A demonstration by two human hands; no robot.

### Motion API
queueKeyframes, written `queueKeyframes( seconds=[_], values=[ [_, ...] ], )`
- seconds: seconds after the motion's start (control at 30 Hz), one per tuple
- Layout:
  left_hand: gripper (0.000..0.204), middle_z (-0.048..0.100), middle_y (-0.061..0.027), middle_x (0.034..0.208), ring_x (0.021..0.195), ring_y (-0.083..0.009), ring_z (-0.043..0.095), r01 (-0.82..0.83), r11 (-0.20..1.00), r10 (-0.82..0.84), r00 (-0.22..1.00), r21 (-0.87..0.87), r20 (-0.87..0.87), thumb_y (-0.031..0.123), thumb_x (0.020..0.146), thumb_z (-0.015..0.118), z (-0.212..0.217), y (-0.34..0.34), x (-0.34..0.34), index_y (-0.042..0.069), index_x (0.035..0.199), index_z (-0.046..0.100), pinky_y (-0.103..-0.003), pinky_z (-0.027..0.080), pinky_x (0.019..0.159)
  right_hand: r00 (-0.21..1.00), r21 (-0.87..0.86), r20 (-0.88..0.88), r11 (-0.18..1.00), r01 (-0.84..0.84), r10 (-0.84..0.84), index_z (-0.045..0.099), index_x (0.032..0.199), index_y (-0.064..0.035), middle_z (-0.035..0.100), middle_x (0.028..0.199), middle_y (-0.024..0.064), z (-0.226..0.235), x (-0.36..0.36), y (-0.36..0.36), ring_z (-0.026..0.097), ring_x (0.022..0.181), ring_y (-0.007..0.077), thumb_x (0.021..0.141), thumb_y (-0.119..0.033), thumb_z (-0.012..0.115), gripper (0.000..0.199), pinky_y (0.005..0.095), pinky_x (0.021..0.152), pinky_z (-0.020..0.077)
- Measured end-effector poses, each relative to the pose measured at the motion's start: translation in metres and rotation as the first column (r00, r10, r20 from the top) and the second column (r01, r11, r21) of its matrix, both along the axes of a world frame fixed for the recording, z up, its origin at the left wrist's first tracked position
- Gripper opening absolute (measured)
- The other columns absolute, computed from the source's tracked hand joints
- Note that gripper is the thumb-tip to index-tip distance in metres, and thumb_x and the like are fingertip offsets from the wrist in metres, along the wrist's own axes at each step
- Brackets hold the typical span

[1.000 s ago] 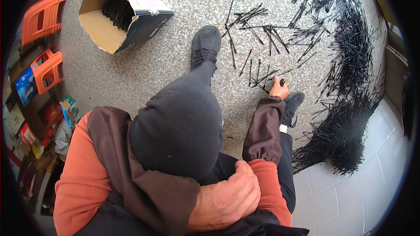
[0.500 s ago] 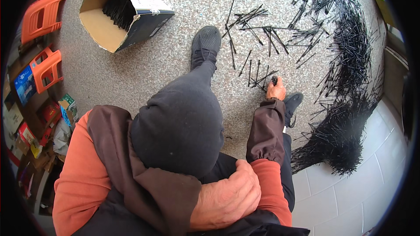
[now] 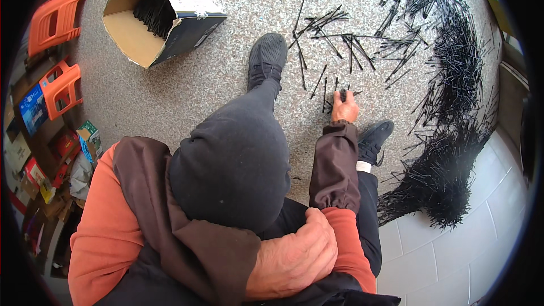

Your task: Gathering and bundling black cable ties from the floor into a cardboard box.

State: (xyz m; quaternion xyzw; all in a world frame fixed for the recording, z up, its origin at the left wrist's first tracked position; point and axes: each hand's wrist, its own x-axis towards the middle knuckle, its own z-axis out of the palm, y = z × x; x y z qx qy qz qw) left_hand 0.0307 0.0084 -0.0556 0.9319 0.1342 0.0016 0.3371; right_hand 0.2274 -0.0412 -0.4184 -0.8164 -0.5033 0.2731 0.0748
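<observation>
My right hand [image 3: 345,110] is low over the speckled floor, its fingers closed around a small bundle of thin black sticks [image 3: 343,96] whose ends show between thumb and fingers. Right beside it lie several loose black sticks [image 3: 325,95], and more are scattered farther out [image 3: 351,51]. My left hand [image 3: 294,258] rests across my lap, against the inside of my right arm. Its fingers are curled under, and their tips and anything inside them are hidden.
An open cardboard box [image 3: 133,45] lies on its side at far left, black sticks inside. A large heap of black sticks [image 3: 456,62] curves down the right side. Orange stools [image 3: 59,20] and cluttered shelves [image 3: 42,158] line the left. My shoes [image 3: 266,59] flank the work area.
My right hand has moved a little left and forward over the loose sticks, gripping the bundle. Some sticks there are now covered by it. My left hand has stayed in place.
</observation>
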Motion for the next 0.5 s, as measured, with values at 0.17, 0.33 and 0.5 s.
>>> queueKeyframes(
  seconds=[0.17, 0.33, 0.5],
  values=[
    [0.036, 0.056, -0.0164, 0.088, 0.081, -0.0289, 0.056, 0.005, 1.0, -0.006, 1.0, 0.018, 0.024, 0.024, 0.078, 0.043, 0.0, 0.005, 0.001, -0.003, 0.101, 0.049, -0.037, 0.043, 0.076, 0.999, -0.179, 0.036, 0.984, -0.002, 0.009, 0.057, 0.084, -0.007, 0.06, 0.073, 0.0193, -0.003, -0.02, 0.009, 0.057, 0.072, 0.0399, 0.072, -0.024, 0.062, 0.022, 0.0455, 0.062, 0.0442],
    [0.036, 0.056, -0.0166, 0.087, 0.081, -0.0286, 0.056, 0.003, 1.0, -0.003, 1.0, 0.03, 0.01, 0.024, 0.078, 0.042, 0.004, 0.017, 0.002, -0.003, 0.101, 0.049, -0.036, 0.043, 0.076, 0.889, 0.308, -0.271, 0.842, 0.444, -0.37, 0.051, 0.073, 0.0011, 0.052, 0.055, 0.0094, -0.023, -0.006, -0.011, 0.049, 0.05, 0.0193, 0.071, -0.015, 0.054, 0.016, 0.034, 0.051, 0.0417],
    [0.037, 0.056, -0.0166, 0.088, 0.081, -0.0285, 0.056, 0.01, 1.0, -0.011, 1.0, 0.022, 0.017, 0.024, 0.078, 0.042, 0.003, 0.018, -0.002, -0.003, 0.102, 0.049, -0.037, 0.043, 0.076, 0.383, -0.029, -0.557, 0.478, 0.878, -0.737, 0.052, 0.07, 0.0023, 0.053, 0.056, 0.0067, -0.033, 0.033, -0.013, 0.045, 0.048, 0.0158, 0.07, -0.015, 0.053, 0.017, 0.0329, 0.048, 0.0375]
  ],
)
